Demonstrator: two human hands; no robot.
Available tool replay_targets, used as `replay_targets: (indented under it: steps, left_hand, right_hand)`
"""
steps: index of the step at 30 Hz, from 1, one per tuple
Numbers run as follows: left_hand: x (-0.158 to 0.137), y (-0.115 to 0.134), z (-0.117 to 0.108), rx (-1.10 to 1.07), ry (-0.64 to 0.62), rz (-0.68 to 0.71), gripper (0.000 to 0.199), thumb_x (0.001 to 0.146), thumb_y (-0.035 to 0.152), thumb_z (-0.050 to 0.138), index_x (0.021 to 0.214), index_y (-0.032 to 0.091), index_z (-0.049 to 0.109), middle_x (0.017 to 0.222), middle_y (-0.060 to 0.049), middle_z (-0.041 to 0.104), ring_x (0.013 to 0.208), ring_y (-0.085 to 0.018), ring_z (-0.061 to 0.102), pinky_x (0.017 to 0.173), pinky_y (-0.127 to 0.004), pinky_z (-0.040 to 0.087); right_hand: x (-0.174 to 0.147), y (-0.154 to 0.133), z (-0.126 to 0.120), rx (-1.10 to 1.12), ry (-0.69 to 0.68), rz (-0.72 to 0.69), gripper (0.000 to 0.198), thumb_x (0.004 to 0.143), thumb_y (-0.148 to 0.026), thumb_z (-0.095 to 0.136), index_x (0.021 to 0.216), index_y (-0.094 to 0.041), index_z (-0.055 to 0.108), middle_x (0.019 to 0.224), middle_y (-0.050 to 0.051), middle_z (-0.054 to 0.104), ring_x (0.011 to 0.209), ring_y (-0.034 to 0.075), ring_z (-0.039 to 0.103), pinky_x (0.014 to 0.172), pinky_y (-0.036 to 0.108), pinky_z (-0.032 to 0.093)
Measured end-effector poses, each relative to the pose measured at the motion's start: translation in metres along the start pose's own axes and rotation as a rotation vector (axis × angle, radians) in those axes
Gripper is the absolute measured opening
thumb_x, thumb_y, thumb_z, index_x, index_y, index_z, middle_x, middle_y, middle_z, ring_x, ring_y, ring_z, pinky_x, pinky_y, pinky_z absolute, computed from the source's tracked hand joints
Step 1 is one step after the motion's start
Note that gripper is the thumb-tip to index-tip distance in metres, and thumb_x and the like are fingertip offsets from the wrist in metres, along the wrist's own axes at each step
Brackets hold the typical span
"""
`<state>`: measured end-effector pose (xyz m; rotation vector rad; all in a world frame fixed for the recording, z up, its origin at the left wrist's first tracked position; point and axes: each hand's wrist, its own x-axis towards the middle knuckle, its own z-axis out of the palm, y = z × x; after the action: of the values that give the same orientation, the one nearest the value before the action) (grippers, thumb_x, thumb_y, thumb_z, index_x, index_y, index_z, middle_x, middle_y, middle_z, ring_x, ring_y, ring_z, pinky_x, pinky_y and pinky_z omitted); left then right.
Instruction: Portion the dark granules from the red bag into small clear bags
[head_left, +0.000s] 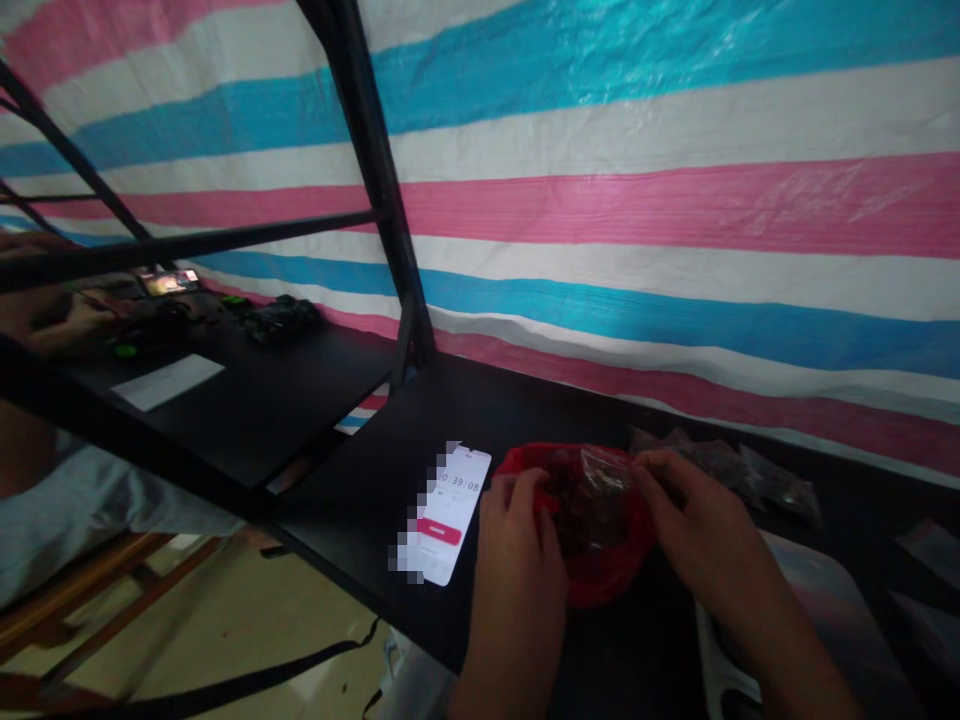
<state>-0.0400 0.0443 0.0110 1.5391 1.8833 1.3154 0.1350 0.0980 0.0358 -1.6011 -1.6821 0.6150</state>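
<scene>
A red plastic bag (600, 590) stands with its mouth spread wide on the black table, holding dark small pieces (574, 505) too blurred to name. My left hand (521, 525) is closed over the bag's left rim, its fingertips bent down inside. At the opposite side, my right hand (686, 500) pinches the edge of a small clear plastic bag (606, 475), which lies across the red bag's opening. What the clear bag contains, if anything, I cannot make out.
Several filled clear bags (780, 485) lie behind my right hand. Under my right forearm is a pale tray-like thing (825, 600). A lit phone (450, 515) lies left of the red bag. Black metal frame bars (375, 180) rise at left; another person's hands (75, 320) are beyond.
</scene>
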Motion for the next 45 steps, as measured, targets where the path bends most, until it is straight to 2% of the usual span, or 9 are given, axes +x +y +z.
replay_targets:
  steps: [6,13,15,19,23,31,36,42,45]
  left_hand:
    - [0.012,-0.006,0.01,-0.264,-0.148,0.15,0.038,0.092,-0.004,0.048,0.102,0.022,0.074,0.107,-0.006,0.074,0.102,-0.021,0.071,0.093,-0.037,0.056]
    - [0.007,0.005,-0.001,-0.001,0.323,0.261,0.03,0.096,0.005,0.051,0.104,0.024,0.073,0.111,-0.008,0.068,0.111,-0.027,0.063,0.1,-0.045,0.051]
    - [0.002,0.014,-0.003,-0.036,0.274,0.299,0.028,0.099,0.009,0.053,0.109,0.026,0.072,0.117,-0.008,0.068,0.115,-0.026,0.063,0.102,-0.044,0.051]
    - [-0.003,0.026,0.002,-0.276,-0.007,0.213,0.035,0.099,0.024,0.066,0.133,0.03,0.065,0.132,-0.007,0.07,0.121,-0.025,0.066,0.102,-0.04,0.054]
    - [0.001,0.023,0.009,-0.381,-0.168,0.086,0.018,0.101,0.026,0.064,0.114,0.029,0.076,0.118,-0.005,0.078,0.112,-0.025,0.071,0.101,-0.041,0.055]
    - [0.004,0.026,0.01,-0.448,-0.128,0.045,0.013,0.097,0.026,0.068,0.102,0.025,0.08,0.108,-0.005,0.081,0.102,-0.024,0.075,0.094,-0.038,0.057]
    - [0.002,0.029,0.009,-0.393,-0.039,0.029,0.025,0.097,0.03,0.067,0.12,0.028,0.076,0.115,-0.005,0.08,0.107,-0.024,0.074,0.096,-0.038,0.056]
    - [-0.008,0.032,0.014,-0.138,-0.111,0.209,0.024,0.103,0.027,0.058,0.12,0.028,0.074,0.12,-0.005,0.079,0.113,-0.027,0.07,0.098,-0.044,0.052]
    - [-0.009,0.031,0.01,0.081,-0.031,0.363,0.024,0.103,0.021,0.057,0.118,0.027,0.075,0.116,-0.005,0.08,0.113,-0.03,0.067,0.096,-0.048,0.046]
  right_hand:
    - [0.002,0.02,-0.02,-0.132,0.186,0.07,0.034,0.087,-0.053,0.054,0.09,-0.026,0.075,0.088,0.009,0.081,0.076,0.031,0.076,0.069,0.042,0.055]
    - [-0.006,-0.007,-0.023,0.187,0.274,0.001,0.027,0.086,-0.051,0.066,0.091,-0.026,0.073,0.088,0.007,0.08,0.082,0.027,0.076,0.071,0.035,0.061]
    - [-0.009,-0.016,-0.021,0.26,0.203,-0.027,0.029,0.086,-0.053,0.068,0.09,-0.025,0.073,0.089,0.007,0.08,0.08,0.025,0.076,0.071,0.035,0.062]
    - [-0.013,-0.025,-0.021,0.359,0.022,-0.053,0.03,0.087,-0.053,0.071,0.087,-0.024,0.073,0.085,0.006,0.079,0.074,0.023,0.075,0.067,0.031,0.062]
    - [-0.014,-0.025,-0.023,0.448,0.022,-0.038,0.031,0.084,-0.055,0.077,0.087,-0.024,0.075,0.082,0.005,0.079,0.072,0.022,0.075,0.064,0.03,0.062]
    - [-0.013,-0.017,-0.026,0.417,-0.047,-0.024,0.033,0.082,-0.055,0.079,0.086,-0.023,0.08,0.085,0.007,0.08,0.078,0.024,0.076,0.069,0.032,0.063]
    - [-0.014,-0.011,-0.037,0.461,0.084,-0.008,0.029,0.084,-0.053,0.079,0.083,-0.024,0.075,0.08,0.004,0.077,0.072,0.021,0.073,0.064,0.029,0.059]
    - [-0.014,-0.003,-0.045,0.373,-0.014,-0.007,0.028,0.086,-0.051,0.075,0.084,-0.023,0.077,0.081,0.005,0.077,0.074,0.021,0.07,0.066,0.03,0.056]
    - [-0.016,0.013,-0.068,0.357,0.156,0.079,0.032,0.082,-0.055,0.078,0.083,-0.023,0.075,0.084,0.005,0.079,0.079,0.023,0.072,0.073,0.032,0.057]
